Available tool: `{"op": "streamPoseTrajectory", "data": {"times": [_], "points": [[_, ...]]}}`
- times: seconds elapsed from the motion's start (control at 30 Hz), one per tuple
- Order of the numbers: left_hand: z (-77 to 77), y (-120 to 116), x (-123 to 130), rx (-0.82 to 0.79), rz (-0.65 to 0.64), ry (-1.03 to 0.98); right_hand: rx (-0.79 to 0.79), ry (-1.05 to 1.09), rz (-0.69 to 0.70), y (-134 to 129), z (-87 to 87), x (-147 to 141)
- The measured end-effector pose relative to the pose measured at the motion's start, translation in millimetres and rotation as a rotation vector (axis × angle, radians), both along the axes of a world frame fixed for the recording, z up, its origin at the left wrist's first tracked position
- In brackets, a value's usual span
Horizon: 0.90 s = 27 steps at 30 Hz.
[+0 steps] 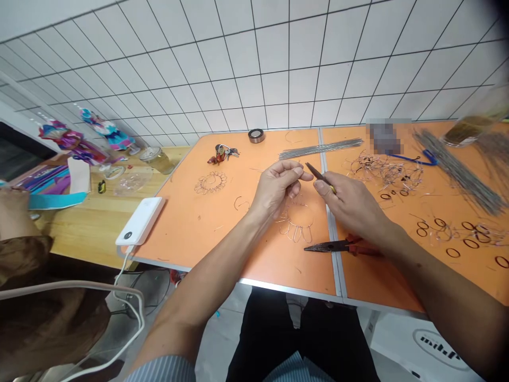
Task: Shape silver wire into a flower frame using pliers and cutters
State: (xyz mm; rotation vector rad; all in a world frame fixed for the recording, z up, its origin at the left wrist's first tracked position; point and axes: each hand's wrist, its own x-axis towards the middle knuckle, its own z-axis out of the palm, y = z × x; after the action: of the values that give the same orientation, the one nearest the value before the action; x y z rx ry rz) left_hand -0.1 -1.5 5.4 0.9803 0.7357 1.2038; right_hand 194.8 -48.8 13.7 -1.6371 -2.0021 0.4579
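My left hand (280,185) is above the orange table, thumb and fingertips pinched together on what looks like a thin wire, mostly too fine to make out. Closed in my right hand (352,204) is a pair of pliers (318,174), with dark narrow jaws and a bit of yellow at the grip. Its tip points at my left fingertips. Under my hands is a wire flower shape (296,231) with looped petals; whether it touches the left hand I cannot tell. Needle-nose pliers (328,246) with red handles lie below my right hand.
A round looped wire piece (210,183), keys (223,153) and a tape roll (256,136) lie left. Wire bundles (461,170), tangled wire (387,172) and dark rings (471,243) are right. A power bank (140,220) sits at the left edge. Another person's arm (16,217) is far left.
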Motion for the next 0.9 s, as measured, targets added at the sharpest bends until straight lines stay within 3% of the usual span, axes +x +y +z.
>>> {"op": "streamPoseTrajectory", "data": {"times": [0.17,0.47,0.9], "points": [[1.7,-1.1,-0.1,0.000,-0.002,0.006,0.057,-0.189,-0.092,-0.8,4.2,-1.9],[1.6,-1.1,0.7,-0.020,0.005,0.053,0.140,-0.341,-0.117,-0.3,2.7,-0.3],[3.9,-3.0,-0.4,0.007,0.027,0.083,0.177,-0.393,-0.111,-2.0,3.6,0.1]]}}
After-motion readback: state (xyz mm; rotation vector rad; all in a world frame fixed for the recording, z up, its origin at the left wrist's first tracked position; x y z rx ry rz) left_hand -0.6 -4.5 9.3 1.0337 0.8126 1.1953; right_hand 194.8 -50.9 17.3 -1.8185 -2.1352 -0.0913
